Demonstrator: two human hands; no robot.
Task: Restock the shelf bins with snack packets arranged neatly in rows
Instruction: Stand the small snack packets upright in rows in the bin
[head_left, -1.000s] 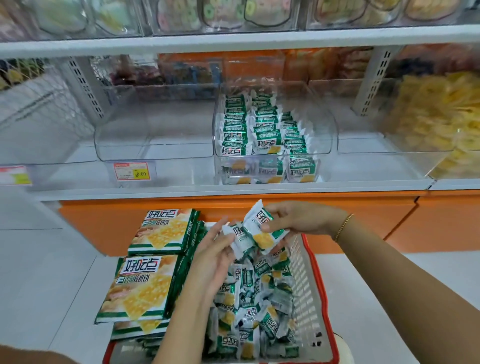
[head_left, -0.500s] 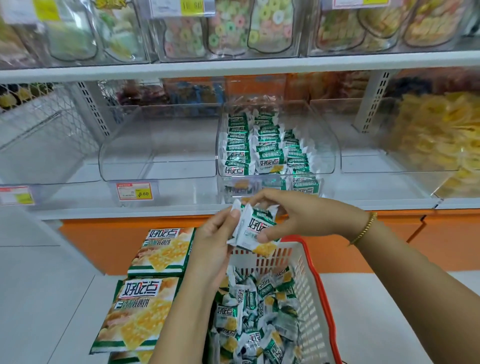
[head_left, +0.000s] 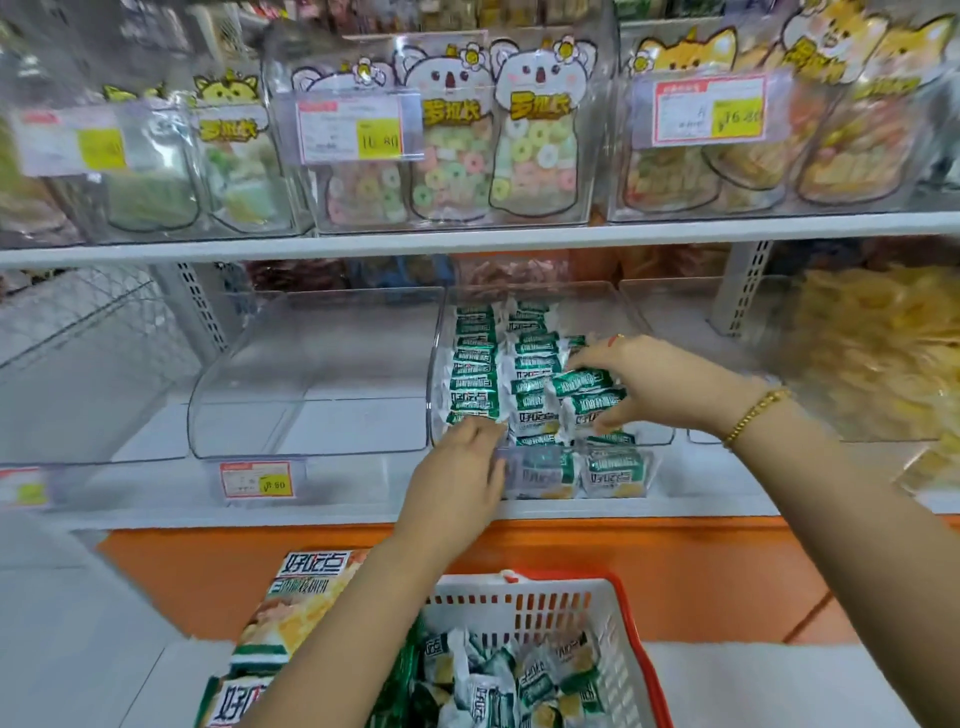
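Green packets (head_left: 584, 387) are going into the bin (head_left: 439, 353): right hand (head_left: 660, 384) is pinching them at its 3 o'clock side. Left hand (head_left: 457, 467) is touching the 6 o'clock rim, grip unclear. Next likely: seating them flush in-row, releasing, refilling from basket (head_left: 524, 587).

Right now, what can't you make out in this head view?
Head view only:
- Left hand: fingertips blurred at the clear bin's front; grip unclear.
- Packets in the right hand: count hidden by its fingers.
- Price tag: print too small, blurred.
- Basket: cut off by bottom edge.
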